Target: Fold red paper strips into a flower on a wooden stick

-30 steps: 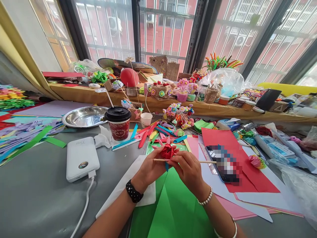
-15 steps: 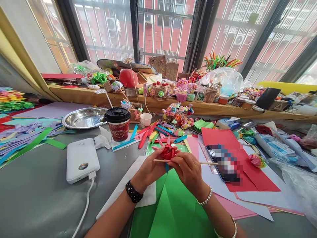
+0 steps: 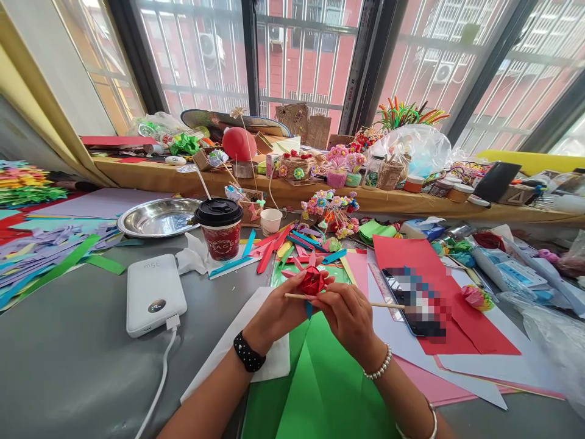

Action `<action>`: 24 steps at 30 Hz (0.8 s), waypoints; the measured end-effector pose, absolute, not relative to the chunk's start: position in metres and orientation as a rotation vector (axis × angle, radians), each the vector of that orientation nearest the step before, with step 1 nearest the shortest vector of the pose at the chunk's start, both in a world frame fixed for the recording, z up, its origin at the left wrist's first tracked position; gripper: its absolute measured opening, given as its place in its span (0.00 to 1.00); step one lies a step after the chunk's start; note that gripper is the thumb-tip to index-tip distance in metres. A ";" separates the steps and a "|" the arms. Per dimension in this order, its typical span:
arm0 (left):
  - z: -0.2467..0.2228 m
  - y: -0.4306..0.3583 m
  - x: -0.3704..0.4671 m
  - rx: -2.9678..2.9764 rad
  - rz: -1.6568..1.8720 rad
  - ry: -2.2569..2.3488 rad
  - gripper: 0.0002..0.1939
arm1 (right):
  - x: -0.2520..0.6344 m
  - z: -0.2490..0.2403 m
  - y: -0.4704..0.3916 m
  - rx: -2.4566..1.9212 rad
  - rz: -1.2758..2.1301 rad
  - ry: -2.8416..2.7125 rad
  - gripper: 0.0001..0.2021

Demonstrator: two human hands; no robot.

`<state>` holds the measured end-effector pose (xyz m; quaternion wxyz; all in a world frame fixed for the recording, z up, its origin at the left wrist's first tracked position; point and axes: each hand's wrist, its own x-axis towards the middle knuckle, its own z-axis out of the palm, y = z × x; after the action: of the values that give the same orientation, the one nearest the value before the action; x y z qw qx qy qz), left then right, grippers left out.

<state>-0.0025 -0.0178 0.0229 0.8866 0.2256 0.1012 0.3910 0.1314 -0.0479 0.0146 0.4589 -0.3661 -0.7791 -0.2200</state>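
Observation:
In my left hand (image 3: 274, 314) rests a red folded paper flower (image 3: 313, 280), its pointed petals spreading past the fingers. My right hand (image 3: 350, 314) pinches a thin wooden stick (image 3: 386, 305), which lies level across the front of the flower. The right fingertips are close against the flower's lower edge; whether they also press on it I cannot tell. A bit of blue paper (image 3: 309, 310) hangs below the flower between the hands. Both hands are above green paper sheets (image 3: 333, 384). A white sheet (image 3: 274, 360) lies under my left wrist.
Left stand a white power bank (image 3: 155, 296) with its cable, a lidded coffee cup (image 3: 220, 235) and a metal plate (image 3: 155, 219). Paper strips (image 3: 274, 247) lie beyond my hands. Rightward are a phone (image 3: 411, 305), red paper (image 3: 484, 329) and a paper flower (image 3: 476, 297). Crafts crowd the sill.
The whole view has shifted very slightly. Both hands keep nearly the same pose around the flower and the stick, with no other visible difference.

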 end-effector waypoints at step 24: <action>0.022 -0.017 -0.002 0.491 0.803 0.220 0.13 | 0.133 0.014 -0.047 -0.933 -0.559 -1.931 0.08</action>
<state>-0.0017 -0.0168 0.0222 0.8855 0.2361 0.1056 0.3860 0.1328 -0.0466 0.0137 0.4462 -0.3769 -0.7798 -0.2255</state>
